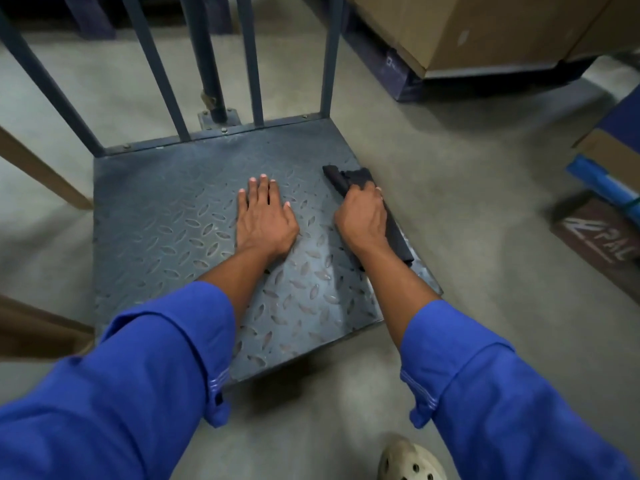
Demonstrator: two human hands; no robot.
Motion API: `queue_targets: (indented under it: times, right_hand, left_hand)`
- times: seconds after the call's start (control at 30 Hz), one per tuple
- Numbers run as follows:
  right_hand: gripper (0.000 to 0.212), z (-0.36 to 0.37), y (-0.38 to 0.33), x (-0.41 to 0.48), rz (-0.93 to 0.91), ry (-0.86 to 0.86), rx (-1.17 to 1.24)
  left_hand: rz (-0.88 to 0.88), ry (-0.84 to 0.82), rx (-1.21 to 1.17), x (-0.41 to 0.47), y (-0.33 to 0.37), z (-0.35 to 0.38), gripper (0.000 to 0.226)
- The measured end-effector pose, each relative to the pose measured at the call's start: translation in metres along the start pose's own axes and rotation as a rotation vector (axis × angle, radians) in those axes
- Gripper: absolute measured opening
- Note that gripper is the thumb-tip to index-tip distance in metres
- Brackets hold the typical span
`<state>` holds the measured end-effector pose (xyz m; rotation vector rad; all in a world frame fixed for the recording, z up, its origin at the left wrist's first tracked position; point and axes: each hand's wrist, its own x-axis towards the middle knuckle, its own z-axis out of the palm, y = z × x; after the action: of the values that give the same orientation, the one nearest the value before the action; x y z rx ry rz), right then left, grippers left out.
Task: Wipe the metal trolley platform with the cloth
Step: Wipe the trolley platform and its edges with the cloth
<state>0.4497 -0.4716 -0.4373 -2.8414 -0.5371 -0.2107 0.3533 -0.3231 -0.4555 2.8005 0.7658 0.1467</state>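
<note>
Bright blue fabric sleeves [138, 358] are worn, rolled up, with pale stitched bands at the cuffs [216, 379]. A cream perforated clog [408, 462] is seen at bottom right.

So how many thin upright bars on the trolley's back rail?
4: left rear corner bar, right rear corner bar, two inner bars. A thicker post stands behind; none look hidden.

Concrete floor [467, 237], trolley platform [156, 220] on it, cloth [349, 178] at right edge
</note>
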Motion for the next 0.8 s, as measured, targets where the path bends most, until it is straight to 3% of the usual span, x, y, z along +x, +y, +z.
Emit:
queue_targets:
  times: [0.13, 0.3, 0.4, 0.57, 0.73, 0.8]
  right_hand:
    - [0.027, -0.007, -0.005, 0.03, 0.014, -0.018, 0.032]
    - [0.037, -0.012, -0.013, 0.088, 0.063, 0.033, 0.23]
    - [0.044, 0.004, -0.025, 0.125, -0.001, 0.121, 0.252]
    - [0.049, 0.043, -0.043, 0.154, -0.128, -0.026, 0.229]
    - [0.037, 0.026, -0.039, 0.146, -0.274, -0.104, 0.271]
    - [0.035, 0.012, -0.03, 0.144, -0.268, -0.002, 0.415]
  left_hand:
    - [0.015, -0.005, -0.006, 0.015, 0.002, 0.0, 0.07]
    - [-0.008, 0.026, 0.0, 0.036, 0.0, 0.001, 0.074]
    - [-0.036, 0.054, 0.012, 0.042, 0.001, 0.005, 0.077]
    - [-0.068, 0.075, 0.044, 0.048, 0.003, 0.006, 0.078]
    - [-0.063, 0.089, 0.029, 0.051, 0.002, 0.008, 0.077]
    - [-0.071, 0.101, 0.029, 0.049, 0.002, 0.008, 0.076]
